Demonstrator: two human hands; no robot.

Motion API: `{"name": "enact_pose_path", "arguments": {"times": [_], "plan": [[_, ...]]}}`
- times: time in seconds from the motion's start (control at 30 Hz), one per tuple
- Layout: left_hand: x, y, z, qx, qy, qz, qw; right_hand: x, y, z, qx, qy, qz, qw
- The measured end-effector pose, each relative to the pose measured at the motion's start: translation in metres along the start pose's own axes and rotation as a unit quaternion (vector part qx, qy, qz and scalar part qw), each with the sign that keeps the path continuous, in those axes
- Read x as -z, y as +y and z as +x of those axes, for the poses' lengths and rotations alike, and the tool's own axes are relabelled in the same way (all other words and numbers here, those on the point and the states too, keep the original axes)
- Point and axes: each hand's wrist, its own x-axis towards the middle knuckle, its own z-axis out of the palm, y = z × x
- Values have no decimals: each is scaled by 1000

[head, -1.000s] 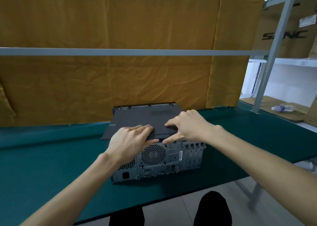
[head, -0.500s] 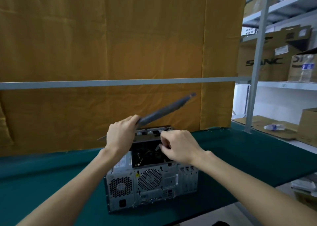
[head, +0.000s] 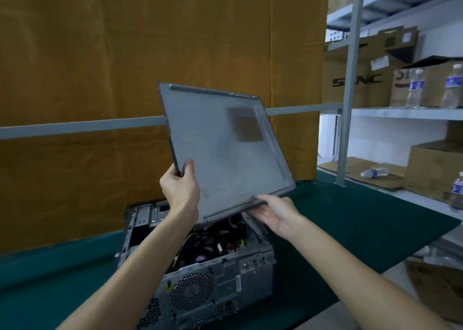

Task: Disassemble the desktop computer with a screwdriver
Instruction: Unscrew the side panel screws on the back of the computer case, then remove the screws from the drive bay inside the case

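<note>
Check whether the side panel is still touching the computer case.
Cannot tell. In the head view the side panel is tilted up in both hands, but its lower edge overlaps the open computer case, so neither a gap nor contact shows.

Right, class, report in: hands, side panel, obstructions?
Both hands, left and right, grip side panel. Panel off, tilted above open computer. Nothing blocking.

Open computer case [head: 200, 274] top, lifted side panel [head: 225, 149] tilted directly above.
</note>
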Motion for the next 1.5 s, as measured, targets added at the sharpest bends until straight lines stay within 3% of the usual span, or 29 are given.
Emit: {"name": "enact_pose_path", "arguments": {"times": [0.3, 0.4, 0.47, 0.6, 0.67, 0.73, 0.9, 1.03, 1.23, 1.37, 1.5], "plan": [[-94, -81, 16, 196, -17, -24, 980, 89, -12, 51, 20, 53, 199, 978], [-113, -102, 12, 267, -32, -20, 963, 109, -14, 52, 40, 75, 214, 973], [-119, -117, 13, 280, -83, 13, 956, 123, -18, 51, 47, 98, 208, 972], [-120, -139, 9, 237, -256, 111, 931, 152, -23, 52, 54, 146, 203, 967], [-115, -146, 6, 133, -338, 206, 909, 167, -22, 54, 58, 168, 207, 962], [-107, -152, 6, 13, -359, 312, 879, 185, -16, 57, 63, 190, 215, 956], [-92, -169, 4, -135, -374, 478, 783, 221, 2, 64, 65, 248, 207, 944], [-90, -172, 1, -142, -353, 461, 802, 235, 16, 72, 40, 279, 187, 941], [-89, -179, 2, -135, -356, 465, 799, 260, 40, 81, 31, 318, 132, 938], [-89, -178, 2, -135, -355, 469, 797, 277, 40, 76, -27, 330, -101, 938], [-89, -176, 1, -146, -351, 470, 797, 287, 31, 64, -153, 288, -321, 889]]}}
